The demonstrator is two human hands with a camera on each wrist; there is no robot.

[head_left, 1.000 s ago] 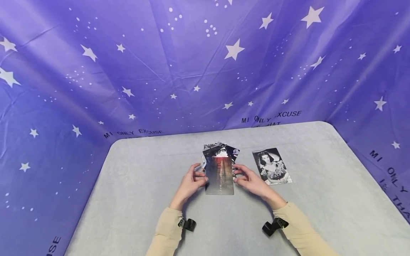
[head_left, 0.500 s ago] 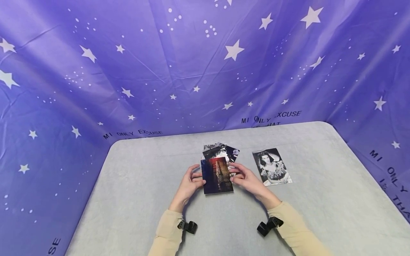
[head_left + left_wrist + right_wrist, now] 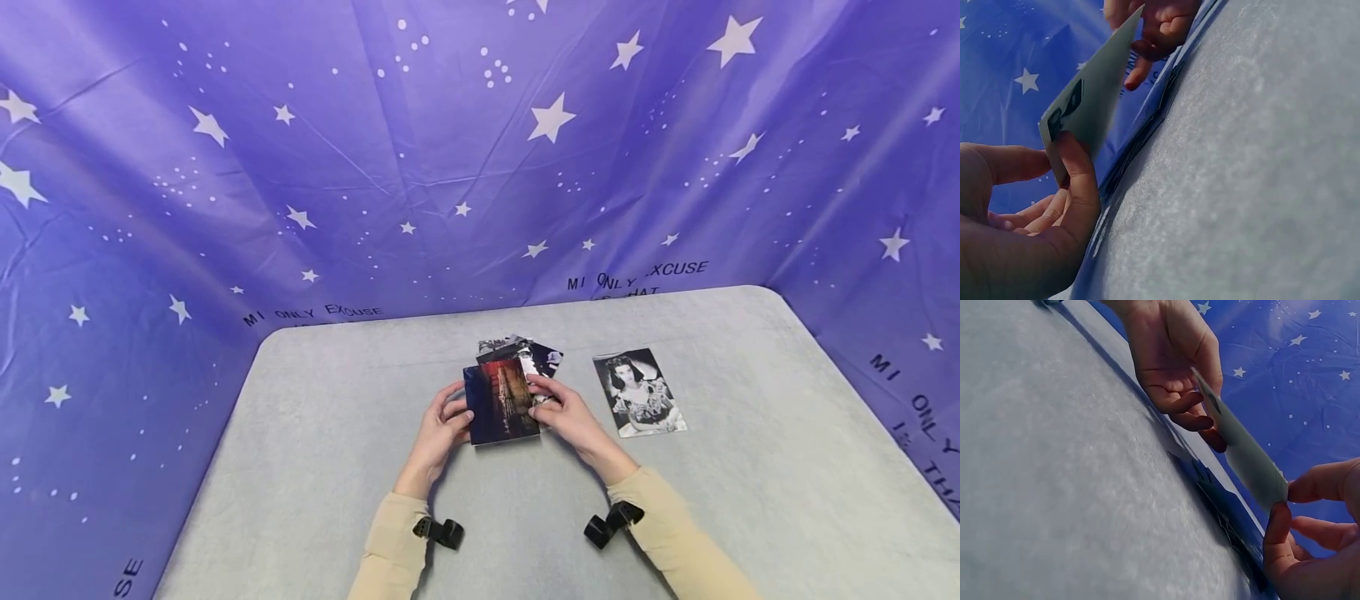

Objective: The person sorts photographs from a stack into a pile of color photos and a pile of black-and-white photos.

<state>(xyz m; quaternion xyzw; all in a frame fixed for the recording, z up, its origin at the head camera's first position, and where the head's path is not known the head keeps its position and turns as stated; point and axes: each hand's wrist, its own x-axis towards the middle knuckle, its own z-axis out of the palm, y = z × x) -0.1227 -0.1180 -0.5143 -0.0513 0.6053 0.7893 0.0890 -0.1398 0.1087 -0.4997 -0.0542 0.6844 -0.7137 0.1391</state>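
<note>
Between the left hand (image 3: 435, 429) and the right hand (image 3: 572, 421), a dark card (image 3: 498, 402) is held tilted above the grey table (image 3: 315, 467). Thumb and fingers of the left hand pinch its left edge; those of the right hand pinch its right edge. Just beyond both hands, overlapping photos (image 3: 519, 350) lie in a pile. To the right hand's right, apart from the pile, lies a black-and-white portrait (image 3: 640, 393) of a person.
</note>
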